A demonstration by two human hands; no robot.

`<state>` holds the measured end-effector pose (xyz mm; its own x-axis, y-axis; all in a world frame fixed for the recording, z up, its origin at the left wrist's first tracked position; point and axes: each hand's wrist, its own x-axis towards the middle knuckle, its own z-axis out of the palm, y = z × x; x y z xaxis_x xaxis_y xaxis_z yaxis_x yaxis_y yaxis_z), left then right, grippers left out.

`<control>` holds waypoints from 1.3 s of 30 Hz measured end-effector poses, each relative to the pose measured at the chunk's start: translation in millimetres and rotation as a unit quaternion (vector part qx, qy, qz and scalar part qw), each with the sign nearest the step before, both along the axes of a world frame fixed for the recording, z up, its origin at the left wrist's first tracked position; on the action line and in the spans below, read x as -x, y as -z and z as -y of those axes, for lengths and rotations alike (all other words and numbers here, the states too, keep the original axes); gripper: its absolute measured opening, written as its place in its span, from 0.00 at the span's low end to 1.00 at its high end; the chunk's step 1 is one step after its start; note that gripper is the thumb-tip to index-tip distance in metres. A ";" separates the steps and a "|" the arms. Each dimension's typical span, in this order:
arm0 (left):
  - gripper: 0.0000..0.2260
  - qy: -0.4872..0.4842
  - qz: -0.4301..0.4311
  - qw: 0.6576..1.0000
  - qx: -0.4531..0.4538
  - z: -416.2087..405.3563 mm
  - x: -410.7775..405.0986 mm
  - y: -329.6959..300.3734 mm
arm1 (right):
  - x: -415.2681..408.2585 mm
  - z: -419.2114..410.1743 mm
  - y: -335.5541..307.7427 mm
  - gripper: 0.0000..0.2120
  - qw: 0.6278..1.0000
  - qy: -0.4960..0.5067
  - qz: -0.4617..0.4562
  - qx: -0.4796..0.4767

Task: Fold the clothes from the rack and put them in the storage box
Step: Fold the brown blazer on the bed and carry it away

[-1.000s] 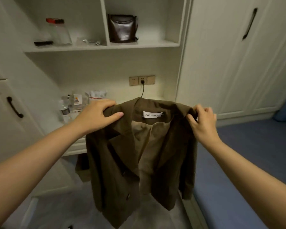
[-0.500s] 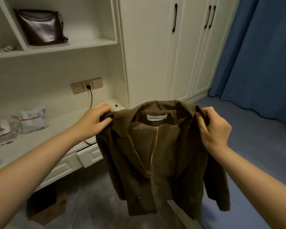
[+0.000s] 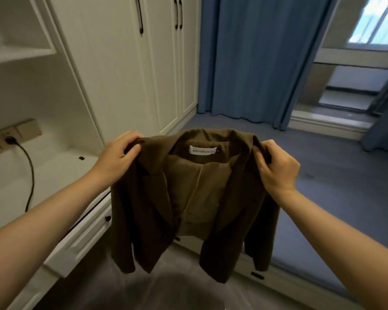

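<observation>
We are holding one brown blazer [image 3: 195, 198] up in the middle of the frame, open-fronted with its white neck label facing us. Our left hand [image 3: 117, 159] grips the shoulder at centre left, fingers curled over the fabric; our right hand [image 3: 276, 168] pinches the other shoulder at centre right.

Nothing supports the blazer except these two holds, so we judge that if either one loosens, that side would drop and the garment would swing or crumple toward the grey floor [image 3: 166, 291] at the bottom. Its two sleeves hang loose behind the front panels and could bunch up when we lay it down to fold. No storage box or rack shows here, so we would have to carry it further.

We count one blazer, two hands, three dark wardrobe handles [image 3: 140, 14] at the top, one blue curtain [image 3: 255, 59] at upper centre, and one plugged-in black cable [image 3: 29, 173] at the left.
</observation>
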<state>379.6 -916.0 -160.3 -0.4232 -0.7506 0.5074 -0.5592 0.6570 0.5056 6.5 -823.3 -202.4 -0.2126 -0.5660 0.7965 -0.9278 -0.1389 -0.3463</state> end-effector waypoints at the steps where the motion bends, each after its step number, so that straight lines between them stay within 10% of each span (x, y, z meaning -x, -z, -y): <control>1: 0.08 0.006 0.008 1.000 0.026 4.1 3.4 -1.6 | 1.4 -6.5 -0.8 0.14 1.000 0.009 0.000 0.001; 8: 0.10 0.051 0.045 0.991 0.114 28.2 31.7 -7.1 | 18.5 -30.1 -0.6 0.14 0.999 0.040 -0.002 0.006; 39: 0.06 0.087 0.160 0.968 -0.174 307.6 213.5 132.8 | 174.2 198.5 126.3 0.14 0.922 0.051 0.092 -0.372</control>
<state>166.1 -1223.6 -293.0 -0.6521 -0.7559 0.0581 -0.6203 0.5760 0.5323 -167.7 -1021.8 -328.7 -0.3880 -0.9107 0.1416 -0.8387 0.2852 -0.4640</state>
